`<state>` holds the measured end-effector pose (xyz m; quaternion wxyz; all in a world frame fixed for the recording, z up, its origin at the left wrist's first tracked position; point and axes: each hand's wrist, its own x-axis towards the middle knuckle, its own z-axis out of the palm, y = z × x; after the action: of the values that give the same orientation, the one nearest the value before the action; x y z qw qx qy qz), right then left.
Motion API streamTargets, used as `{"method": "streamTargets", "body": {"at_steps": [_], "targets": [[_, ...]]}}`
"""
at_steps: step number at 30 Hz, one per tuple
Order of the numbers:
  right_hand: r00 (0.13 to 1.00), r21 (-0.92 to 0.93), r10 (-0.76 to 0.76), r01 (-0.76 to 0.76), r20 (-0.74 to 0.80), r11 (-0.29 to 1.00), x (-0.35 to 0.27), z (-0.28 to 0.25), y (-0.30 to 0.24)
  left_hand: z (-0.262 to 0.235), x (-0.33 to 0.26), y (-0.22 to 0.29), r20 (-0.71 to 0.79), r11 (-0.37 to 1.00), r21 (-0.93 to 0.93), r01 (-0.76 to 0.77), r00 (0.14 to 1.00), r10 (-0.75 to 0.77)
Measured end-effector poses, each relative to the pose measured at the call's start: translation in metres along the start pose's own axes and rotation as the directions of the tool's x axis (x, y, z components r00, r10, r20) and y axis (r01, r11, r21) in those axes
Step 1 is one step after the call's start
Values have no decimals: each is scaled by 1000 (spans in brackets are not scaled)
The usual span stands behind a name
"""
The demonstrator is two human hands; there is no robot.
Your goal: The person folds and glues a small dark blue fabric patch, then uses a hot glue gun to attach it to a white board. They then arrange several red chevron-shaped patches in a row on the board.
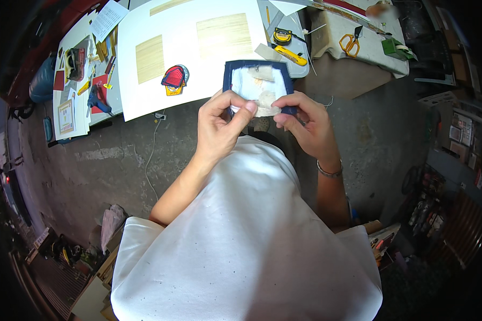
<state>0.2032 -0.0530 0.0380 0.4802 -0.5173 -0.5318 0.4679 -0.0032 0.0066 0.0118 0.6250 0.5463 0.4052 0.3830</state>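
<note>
Patch (258, 85) with dark-blue border, between left hand (218, 123) and right hand (309, 120), equally close to both, pinched in each at near edge; almost square, without clear long axis. Beyond, white board (206, 80); toward right, yellow cutter (291, 55). No obstacle visible between hands.

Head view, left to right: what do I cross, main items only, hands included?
Blue glue gun → red, dark-edged flat piece → left hand → navy-bordered white fabric piece → right hand → orange-handled scissors → green boxy object.
</note>
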Motion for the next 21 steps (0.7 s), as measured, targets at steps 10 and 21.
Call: {"method": "streamTargets", "body": {"at_steps": [10, 21], "targets": [[945, -433, -275, 177, -175, 884, 2, 6, 5, 11, 0, 8, 79, 958, -282, -50, 994, 75], [874, -413, -455, 356, -170, 838, 14, 10, 1, 3, 5, 18, 56, 994, -12, -108, 993, 108]]}}
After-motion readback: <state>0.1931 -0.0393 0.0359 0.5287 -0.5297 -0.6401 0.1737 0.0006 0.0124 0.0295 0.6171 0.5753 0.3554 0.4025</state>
